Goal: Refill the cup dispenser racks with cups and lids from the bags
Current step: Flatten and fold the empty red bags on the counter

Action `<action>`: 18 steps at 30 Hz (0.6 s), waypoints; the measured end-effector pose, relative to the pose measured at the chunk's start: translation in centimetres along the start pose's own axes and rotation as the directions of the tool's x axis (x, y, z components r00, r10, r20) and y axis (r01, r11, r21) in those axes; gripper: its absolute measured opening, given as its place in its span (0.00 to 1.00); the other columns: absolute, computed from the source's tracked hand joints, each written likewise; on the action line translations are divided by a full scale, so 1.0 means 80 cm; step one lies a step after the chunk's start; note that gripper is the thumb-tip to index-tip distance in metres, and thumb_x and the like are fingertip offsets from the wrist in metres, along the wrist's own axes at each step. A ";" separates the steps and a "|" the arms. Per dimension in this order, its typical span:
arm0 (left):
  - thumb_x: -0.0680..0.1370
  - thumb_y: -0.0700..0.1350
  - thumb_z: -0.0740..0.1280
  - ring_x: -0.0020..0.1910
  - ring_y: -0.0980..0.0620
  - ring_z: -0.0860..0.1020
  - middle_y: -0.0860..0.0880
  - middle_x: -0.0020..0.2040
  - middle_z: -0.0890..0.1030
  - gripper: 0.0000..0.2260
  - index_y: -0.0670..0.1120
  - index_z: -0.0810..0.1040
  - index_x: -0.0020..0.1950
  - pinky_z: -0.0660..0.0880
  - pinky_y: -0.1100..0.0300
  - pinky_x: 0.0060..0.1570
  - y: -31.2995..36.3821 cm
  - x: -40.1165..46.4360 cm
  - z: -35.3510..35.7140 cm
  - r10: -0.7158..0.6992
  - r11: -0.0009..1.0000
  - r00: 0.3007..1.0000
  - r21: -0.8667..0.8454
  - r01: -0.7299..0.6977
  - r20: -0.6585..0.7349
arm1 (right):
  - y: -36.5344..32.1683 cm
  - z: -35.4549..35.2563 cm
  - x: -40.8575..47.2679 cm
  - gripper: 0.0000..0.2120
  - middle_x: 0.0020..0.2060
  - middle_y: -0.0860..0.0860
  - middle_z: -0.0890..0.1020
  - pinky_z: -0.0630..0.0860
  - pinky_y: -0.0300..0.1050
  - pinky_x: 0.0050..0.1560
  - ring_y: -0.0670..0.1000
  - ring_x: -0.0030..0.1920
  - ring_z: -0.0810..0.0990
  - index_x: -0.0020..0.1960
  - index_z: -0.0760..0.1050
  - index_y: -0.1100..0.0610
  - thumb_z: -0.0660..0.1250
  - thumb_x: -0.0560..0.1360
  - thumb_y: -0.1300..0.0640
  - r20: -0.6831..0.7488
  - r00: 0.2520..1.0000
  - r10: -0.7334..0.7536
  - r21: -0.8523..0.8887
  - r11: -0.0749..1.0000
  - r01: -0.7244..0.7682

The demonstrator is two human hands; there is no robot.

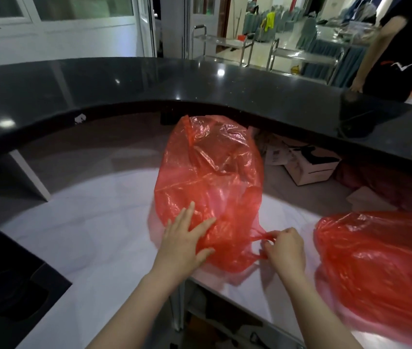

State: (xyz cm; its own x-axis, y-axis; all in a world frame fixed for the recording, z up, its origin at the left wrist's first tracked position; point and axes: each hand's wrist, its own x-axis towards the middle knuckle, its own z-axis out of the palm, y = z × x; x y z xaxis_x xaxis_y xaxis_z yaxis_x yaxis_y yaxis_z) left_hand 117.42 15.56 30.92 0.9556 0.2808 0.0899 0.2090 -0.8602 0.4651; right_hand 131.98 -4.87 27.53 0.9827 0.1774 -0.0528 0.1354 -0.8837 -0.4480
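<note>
**Bags barely opened; no cups or lids out, no rack in sight**

The task looks to be at its very start. A thin, translucent red plastic carrier bag (210,182) lies on the pale, glossy work surface (94,222) under the curved black counter top (124,91), stretching away from the fingertips towards the counter's edge. The left hand (184,245) lies flat on the bag's near end, fingers (203,226) straight and spread, pressing the film down; the plastic bulges up just beyond them. The right hand (285,248) is curled, its fingertips pinching the twisted red handle loop (260,237) that runs off the bag's near corner, between the two hands. My reading is that the person is working the handles apart to get the bag open.

What the bag holds cannot be told: the film is too crumpled and tinted to show cups or lids clearly.

A second red plastic bag (386,268), also full-looking and seemingly untouched, lies well to the outer side of the right hand, apart from it.

No cup, lid or dispenser rack shows anywhere, so nothing appears refilled. Left to do, as I judge it: open this bag, take out its contents, load the racks, then do the same with the second bag.

Beyond the fingers, under the counter, sits a white cardboard box (310,170); another person's arm (373,46) reaches to the far counter edge.
</note>
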 end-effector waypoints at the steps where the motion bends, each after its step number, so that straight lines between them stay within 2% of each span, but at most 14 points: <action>1: 0.75 0.55 0.68 0.77 0.47 0.51 0.51 0.79 0.49 0.26 0.65 0.65 0.71 0.45 0.51 0.73 -0.004 0.000 -0.001 -0.030 0.999 0.999 -0.027 0.029 -0.045 | 0.000 -0.002 -0.003 0.11 0.46 0.51 0.79 0.75 0.44 0.47 0.54 0.50 0.79 0.50 0.84 0.47 0.68 0.70 0.55 0.000 1.000 0.031 -0.008 1.000 -0.031; 2: 0.75 0.50 0.70 0.75 0.46 0.57 0.49 0.77 0.58 0.20 0.60 0.74 0.66 0.52 0.51 0.73 -0.008 0.000 -0.002 -0.051 0.996 0.993 -0.077 0.042 -0.108 | 0.001 -0.003 -0.004 0.10 0.44 0.50 0.82 0.76 0.42 0.43 0.53 0.47 0.80 0.49 0.84 0.46 0.67 0.71 0.54 0.011 0.998 0.055 0.008 0.998 -0.055; 4: 0.72 0.40 0.70 0.65 0.45 0.70 0.49 0.66 0.73 0.13 0.52 0.83 0.54 0.67 0.53 0.64 -0.015 0.001 -0.004 -0.071 0.989 0.966 -0.141 0.036 -0.250 | 0.004 -0.007 -0.004 0.09 0.39 0.46 0.85 0.73 0.39 0.37 0.50 0.40 0.81 0.46 0.84 0.46 0.66 0.71 0.53 0.013 0.996 0.087 0.081 0.993 -0.088; 6: 0.70 0.35 0.70 0.53 0.50 0.75 0.52 0.53 0.76 0.12 0.49 0.83 0.49 0.69 0.60 0.53 -0.019 0.003 -0.003 -0.137 0.976 0.925 -0.206 0.066 -0.353 | 0.005 -0.015 -0.002 0.09 0.35 0.46 0.85 0.76 0.42 0.36 0.48 0.34 0.81 0.46 0.84 0.48 0.65 0.72 0.55 0.003 0.992 0.125 0.260 0.958 -0.122; 8: 0.70 0.33 0.69 0.46 0.51 0.76 0.53 0.48 0.76 0.13 0.47 0.82 0.49 0.70 0.61 0.47 -0.024 0.005 -0.005 -0.225 0.952 0.898 -0.283 0.120 -0.377 | 0.006 -0.022 0.001 0.10 0.30 0.51 0.84 0.78 0.43 0.31 0.50 0.29 0.82 0.49 0.82 0.54 0.63 0.74 0.59 0.065 0.982 0.177 0.537 0.823 -0.184; 10: 0.71 0.32 0.68 0.43 0.50 0.77 0.51 0.46 0.78 0.13 0.49 0.79 0.48 0.70 0.59 0.44 -0.033 0.008 -0.009 -0.300 0.926 0.870 -0.338 0.168 -0.390 | 0.005 -0.033 0.006 0.11 0.31 0.55 0.84 0.72 0.37 0.24 0.51 0.27 0.80 0.53 0.79 0.59 0.60 0.76 0.64 0.160 0.970 0.182 0.736 0.633 -0.240; 12: 0.71 0.34 0.67 0.40 0.50 0.76 0.51 0.42 0.79 0.12 0.51 0.76 0.46 0.69 0.58 0.41 -0.038 0.010 -0.013 -0.364 0.904 0.844 -0.366 0.218 -0.395 | 0.001 -0.053 0.009 0.12 0.34 0.55 0.85 0.73 0.36 0.25 0.51 0.28 0.81 0.57 0.75 0.61 0.59 0.76 0.68 0.231 0.962 0.148 0.845 0.460 -0.274; 14: 0.72 0.37 0.66 0.37 0.52 0.75 0.56 0.38 0.77 0.11 0.53 0.73 0.45 0.66 0.58 0.37 -0.030 0.015 -0.020 -0.411 0.885 0.822 -0.389 0.256 -0.395 | -0.004 -0.070 0.013 0.14 0.40 0.55 0.85 0.78 0.39 0.32 0.53 0.36 0.84 0.60 0.72 0.58 0.61 0.76 0.68 0.263 0.961 0.085 0.901 0.333 -0.276; 15: 0.73 0.37 0.66 0.37 0.52 0.74 0.57 0.37 0.76 0.10 0.53 0.73 0.45 0.66 0.58 0.36 -0.023 0.019 -0.023 -0.429 0.875 0.812 -0.404 0.266 -0.395 | -0.005 -0.077 0.014 0.15 0.46 0.55 0.85 0.79 0.41 0.37 0.54 0.41 0.84 0.62 0.71 0.57 0.62 0.77 0.67 0.259 0.965 0.038 0.905 0.339 -0.256; 18: 0.73 0.38 0.65 0.39 0.48 0.76 0.56 0.37 0.77 0.09 0.52 0.73 0.47 0.66 0.57 0.38 0.002 0.036 -0.033 -0.444 0.862 0.794 -0.438 0.254 -0.414 | -0.007 -0.098 0.015 0.22 0.63 0.52 0.77 0.75 0.41 0.51 0.52 0.59 0.78 0.68 0.70 0.53 0.64 0.76 0.66 0.119 0.983 -0.142 0.805 0.594 -0.012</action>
State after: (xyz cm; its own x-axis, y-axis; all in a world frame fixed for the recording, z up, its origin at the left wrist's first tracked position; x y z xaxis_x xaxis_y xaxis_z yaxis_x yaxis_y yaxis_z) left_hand 119.66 17.34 33.59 0.5799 0.7816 0.2297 0.3319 -0.4842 0.8096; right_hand 134.03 -7.58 34.71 0.9314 0.3513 -0.0950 -0.0330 -0.1784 -0.9834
